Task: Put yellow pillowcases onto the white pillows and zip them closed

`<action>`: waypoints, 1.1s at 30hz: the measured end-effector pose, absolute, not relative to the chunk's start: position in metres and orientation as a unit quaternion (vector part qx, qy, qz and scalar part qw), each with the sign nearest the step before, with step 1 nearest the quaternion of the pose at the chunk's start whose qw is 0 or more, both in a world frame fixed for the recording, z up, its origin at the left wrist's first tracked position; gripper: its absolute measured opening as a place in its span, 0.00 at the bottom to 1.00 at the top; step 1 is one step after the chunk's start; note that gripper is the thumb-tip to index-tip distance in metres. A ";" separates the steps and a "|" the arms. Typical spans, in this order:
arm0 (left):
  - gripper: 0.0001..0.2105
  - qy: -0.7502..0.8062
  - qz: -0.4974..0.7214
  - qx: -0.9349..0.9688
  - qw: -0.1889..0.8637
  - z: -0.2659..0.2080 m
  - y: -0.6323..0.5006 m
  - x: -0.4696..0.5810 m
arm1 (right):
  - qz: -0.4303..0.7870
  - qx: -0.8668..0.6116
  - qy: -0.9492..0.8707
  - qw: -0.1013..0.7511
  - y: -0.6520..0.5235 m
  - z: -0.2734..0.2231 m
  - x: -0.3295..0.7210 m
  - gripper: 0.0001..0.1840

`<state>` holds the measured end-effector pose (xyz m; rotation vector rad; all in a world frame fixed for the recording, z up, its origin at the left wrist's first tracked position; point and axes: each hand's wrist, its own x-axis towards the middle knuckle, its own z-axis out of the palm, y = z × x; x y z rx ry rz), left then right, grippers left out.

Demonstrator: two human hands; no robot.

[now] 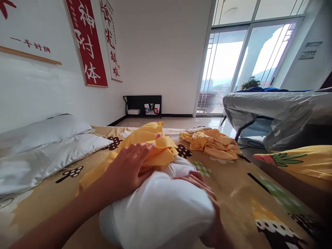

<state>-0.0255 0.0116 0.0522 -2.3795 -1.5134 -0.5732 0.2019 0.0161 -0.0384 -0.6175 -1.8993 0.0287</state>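
Observation:
A plump white pillow lies on the bed right in front of me, its far end meeting a bunched yellow pillowcase. My left hand grips the pillowcase, fingers curled into its folds, the thumb close to the pillow. Around the pillow's right side my right hand is closed, with its fingers bent over the far edge and the palm hidden. Whether the pillow's far end is inside the pillowcase I cannot tell. Part of the pillowcase also spreads out beneath my left forearm.
White pillows lie at the left by the wall. A crumpled orange-yellow cloth rests farther right on the patterned bedsheet. At the right edge is yellow fabric with a printed leaf. Beyond stands a plastic-covered table.

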 end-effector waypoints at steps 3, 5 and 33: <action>0.25 -0.556 -0.154 -0.793 0.197 0.063 0.027 -0.024 | 0.023 -0.172 -0.821 0.544 0.004 0.000 0.172 0.29; 0.18 -0.583 -0.154 -0.783 0.151 0.069 0.039 -0.031 | 0.004 -0.167 -0.820 0.547 -0.005 0.013 0.155 0.29; 0.22 -0.565 0.026 -0.778 0.274 0.033 0.041 -0.039 | -0.147 -0.117 -0.838 0.512 0.001 -0.031 0.170 0.21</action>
